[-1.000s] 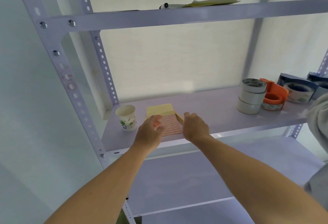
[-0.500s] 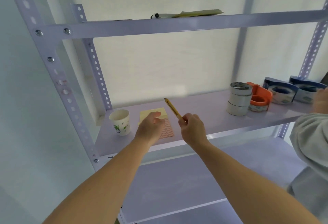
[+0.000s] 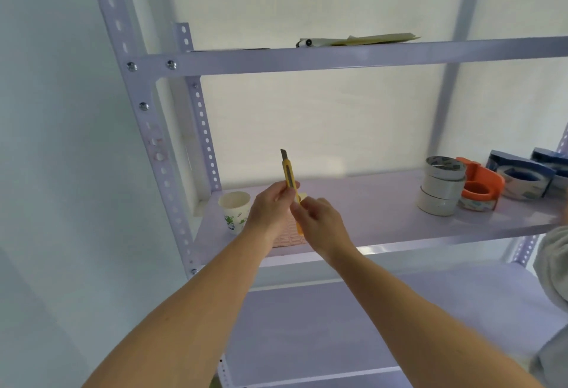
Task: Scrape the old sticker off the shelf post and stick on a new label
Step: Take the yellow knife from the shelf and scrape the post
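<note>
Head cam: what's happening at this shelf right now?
A person holds a yellow utility knife upright at the middle shelf, blade tip out. The right hand grips the handle; the left hand pinches the body. The old reddish sticker on the front left post is not yet scraped. The pink label sheet lies beside a paper cup.

Both hands [image 3: 302,214] now grip the yellow cutter [image 3: 289,176], raised upright, blade out.

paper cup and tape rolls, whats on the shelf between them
Head view: a pink label sheet, partly behind the left hand and right hand, then bare shelf to the tape rolls.
</note>
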